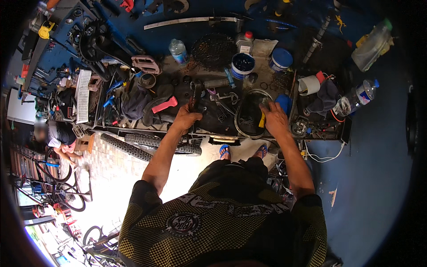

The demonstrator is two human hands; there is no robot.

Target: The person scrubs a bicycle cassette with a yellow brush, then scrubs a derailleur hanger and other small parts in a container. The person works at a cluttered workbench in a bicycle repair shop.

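Note:
At the front of the cluttered workbench (209, 130), my left hand (187, 119) is closed on a dark metal part (193, 99) that stands up from its fingers; its exact kind is unclear. My right hand (275, 119) reaches over the rim of a round basin (238, 116), fingers bent down inside it. A yellow-handled tool (262, 119) shows at the fingers of that hand, its working end hidden. Between the hands lie small dark metal parts and a silver brake-like part (227, 99). A pink-red grip (164, 105) rests left of my left hand.
Blue-and-white tubs (243, 66), a clear bottle (179, 51) and a large sprocket cassette (214, 51) stand along the back. Rags (136, 103) and pedals crowd the left. Tyres (126, 146) lean below the bench. A person (62, 135) sits at far left near bicycles.

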